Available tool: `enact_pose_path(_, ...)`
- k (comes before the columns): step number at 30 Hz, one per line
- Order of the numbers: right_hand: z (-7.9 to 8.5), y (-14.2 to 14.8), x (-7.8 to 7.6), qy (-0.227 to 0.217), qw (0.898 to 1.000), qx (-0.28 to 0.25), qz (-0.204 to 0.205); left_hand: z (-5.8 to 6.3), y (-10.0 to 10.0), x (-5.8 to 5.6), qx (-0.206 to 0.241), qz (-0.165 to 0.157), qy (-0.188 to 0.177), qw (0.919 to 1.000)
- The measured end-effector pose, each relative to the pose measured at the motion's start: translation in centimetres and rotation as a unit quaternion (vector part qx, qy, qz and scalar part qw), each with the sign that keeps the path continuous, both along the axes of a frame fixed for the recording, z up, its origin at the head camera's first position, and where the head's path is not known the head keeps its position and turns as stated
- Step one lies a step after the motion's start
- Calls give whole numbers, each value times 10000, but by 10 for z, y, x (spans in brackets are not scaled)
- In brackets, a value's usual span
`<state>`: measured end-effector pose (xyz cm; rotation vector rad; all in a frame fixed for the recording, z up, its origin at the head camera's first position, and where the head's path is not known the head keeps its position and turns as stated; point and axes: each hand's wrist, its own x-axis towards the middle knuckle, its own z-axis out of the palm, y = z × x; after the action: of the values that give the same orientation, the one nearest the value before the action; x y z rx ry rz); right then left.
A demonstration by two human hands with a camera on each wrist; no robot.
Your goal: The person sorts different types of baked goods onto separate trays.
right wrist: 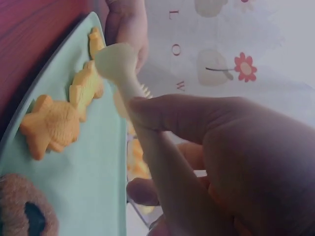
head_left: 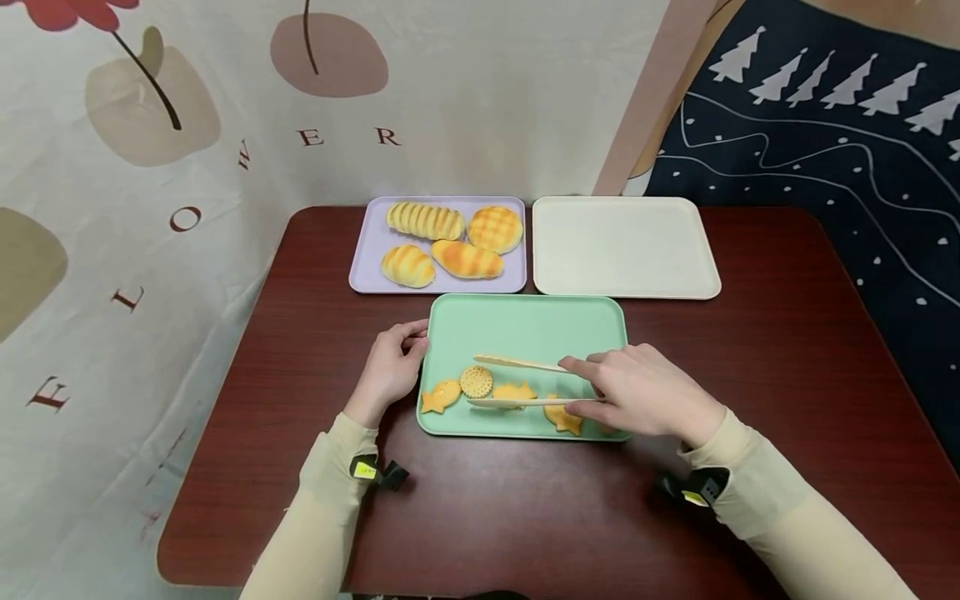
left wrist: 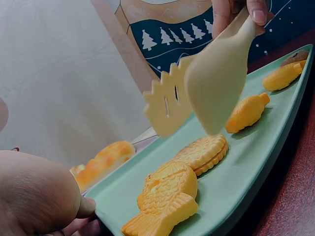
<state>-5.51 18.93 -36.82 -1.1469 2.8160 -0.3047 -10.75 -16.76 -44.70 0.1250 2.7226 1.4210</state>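
Note:
My left hand (head_left: pixel 393 362) grips the left edge of the green tray (head_left: pixel 525 321), its thumb at the rim in the left wrist view. Pale tongs (head_left: pixel 517 362) are held in my right hand (head_left: pixel 637 387), their two arms spread apart. One tong end is serrated and slotted, the other spoon-shaped. They hang over the tray near a round sandwich cookie (left wrist: pixel 202 152), with nothing between them. Left of it lies a fish-shaped biscuit (head_left: pixel 441 396); two more yellow shaped biscuits (head_left: pixel 562 417) lie to the right. A brown ring-like piece (right wrist: pixel 19 201) is mostly hidden by my right hand in the head view.
Behind the green tray stand a lilac tray (head_left: pixel 362 271) with several bread pieces (head_left: pixel 468 260) and a white tray (head_left: pixel 626 246) with nothing on it. All rest on a dark red-brown table (head_left: pixel 300 433). Patterned cloths hang behind and at the sides.

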Motion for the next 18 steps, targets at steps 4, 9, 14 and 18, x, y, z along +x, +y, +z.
enact_pose_path(4, -5, 12, 5, -96, 9995, -305, 11, 0, -1, -1, 9, 12, -14, 10000)
enact_pose_path(9, -15, 27, 12, -250, 9984, -499, -18, 1, -1, -1, -16, -33, 24, 10000)
enact_pose_path(14, -23, 36, 16, -308, 9980, -558, -31, 0, -1, 0, -58, -30, -5, 10000)
enact_pose_path(18, -26, 39, 16, -409, 9975, -583, -43, 0, 0, 1, -64, -16, -43, 10000)
